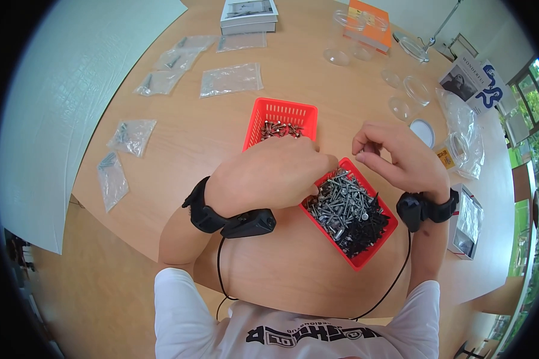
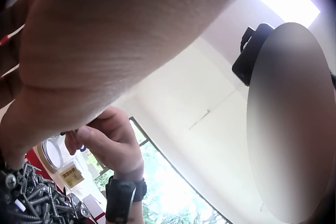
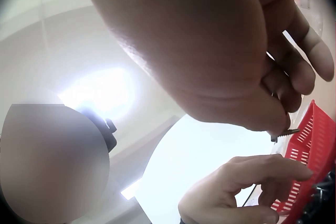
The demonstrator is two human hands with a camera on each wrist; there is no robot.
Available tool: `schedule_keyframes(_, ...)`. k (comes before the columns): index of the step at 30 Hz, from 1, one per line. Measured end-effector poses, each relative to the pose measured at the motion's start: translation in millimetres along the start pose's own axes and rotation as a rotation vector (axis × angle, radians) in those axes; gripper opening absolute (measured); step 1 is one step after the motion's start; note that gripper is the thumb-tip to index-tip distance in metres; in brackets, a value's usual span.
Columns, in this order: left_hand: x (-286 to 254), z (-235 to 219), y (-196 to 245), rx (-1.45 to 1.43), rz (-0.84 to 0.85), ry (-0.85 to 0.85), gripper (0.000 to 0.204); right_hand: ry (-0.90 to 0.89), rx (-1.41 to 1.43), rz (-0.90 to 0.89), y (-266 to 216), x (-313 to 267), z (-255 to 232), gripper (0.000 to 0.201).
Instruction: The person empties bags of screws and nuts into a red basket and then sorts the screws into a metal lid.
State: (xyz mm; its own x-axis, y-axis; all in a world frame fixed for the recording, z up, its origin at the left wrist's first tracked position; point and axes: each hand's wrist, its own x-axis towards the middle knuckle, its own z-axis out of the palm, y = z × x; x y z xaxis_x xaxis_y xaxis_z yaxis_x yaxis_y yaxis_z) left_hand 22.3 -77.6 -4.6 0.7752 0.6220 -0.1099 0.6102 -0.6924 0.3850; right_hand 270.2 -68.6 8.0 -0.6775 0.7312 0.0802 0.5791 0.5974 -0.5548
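Observation:
My right hand (image 1: 404, 157) is raised beyond the far right corner of the near red basket (image 1: 357, 264). Its thumb and fingertips pinch a small dark screw (image 3: 287, 132), whose threaded end sticks out. My left hand (image 1: 269, 173) reaches across, palm down, to the far left edge of that basket. Its index finger and thumb stand apart close to the contents, as the right wrist view shows. Silver screws (image 1: 340, 200) fill much of the basket, and black screws (image 1: 365, 230) lie at the near end. Bronze-coloured screws (image 1: 279, 130) lie in the far red basket (image 1: 285, 107), partly hidden by my left hand.
Several clear zip bags (image 1: 231, 80) lie at the left and back, some with screws inside. Clear round containers (image 1: 416, 90) stand at the back right. Books (image 1: 249, 17) lie at the far edge. A box (image 1: 466, 224) sits by my right forearm. Cables run from both wrist cameras.

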Motion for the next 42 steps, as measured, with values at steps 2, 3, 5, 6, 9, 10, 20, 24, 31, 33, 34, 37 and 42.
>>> schedule_keyframes(2, -5.9, -5.6, -3.8, 0.020, -0.011, 0.061, 0.029, 0.010, -0.023, -0.033, -2.2, 19.4, -2.6, 0.011)
schedule_keyframes(3, -10.5, -9.0, -7.0, 0.021, -0.014, 0.101, 0.029, 0.020, -0.035, -0.054, -3.5, 30.7, -2.6, 0.011)
schedule_keyframes(5, -14.7, -16.5, -9.0, 0.014, -0.051, 0.129, 0.029, 0.032, -0.062, -0.099, -3.8, 46.6, -1.3, 0.012)
schedule_keyframes(6, -16.6, -22.4, -8.1, 0.008, -0.088, 0.117, 0.029, 0.035, -0.076, -0.124, -2.7, 53.0, 0.4, 0.012)
schedule_keyframes(9, -22.5, -31.8, -11.1, 0.030, -0.112, 0.123, 0.031, 0.012, -0.113, -0.187, 3.7, 67.5, 12.1, 0.015)
schedule_keyframes(10, -24.1, -33.0, -12.9, 0.043, -0.102, 0.129, 0.031, -0.001, -0.124, -0.202, 6.1, 70.0, 16.6, 0.016)
schedule_keyframes(20, -14.5, -20.3, -14.0, 0.015, -0.018, 0.138, 0.025, -0.130, -0.127, -0.028, -1.9, 17.9, 20.5, 0.023)
schedule_keyframes(24, 1.4, 4.7, -15.1, 0.002, 0.041, 0.114, 0.023, -0.197, -0.143, 0.041, 4.8, 5.3, 36.4, 0.018)
schedule_keyframes(31, 15.0, 8.6, -7.0, -0.011, 0.006, -0.021, 0.022, -0.105, -0.028, -0.007, 9.6, 2.4, 35.2, 0.013)
schedule_keyframes(33, 12.2, 8.2, -11.4, 0.034, 0.025, 0.069, 0.021, -0.057, -0.016, -0.046, 11.9, 0.8, 30.4, 0.013)
schedule_keyframes(34, 10.1, 7.3, -13.8, 0.057, 0.034, 0.115, 0.020, -0.036, -0.023, -0.072, 14.0, 2.1, 25.6, 0.012)
schedule_keyframes(37, 0.0, -12.7, -6.5, 0.051, 0.008, 0.082, 0.019, 0.023, -0.032, -0.093, 17.5, 13.0, 13.0, 0.013)
schedule_keyframes(42, -3.7, -4.4, 5.9, 0.043, 0.055, 0.022, 0.015, 0.124, 0.037, -0.035, 7.7, 47.6, 6.6, 0.012)
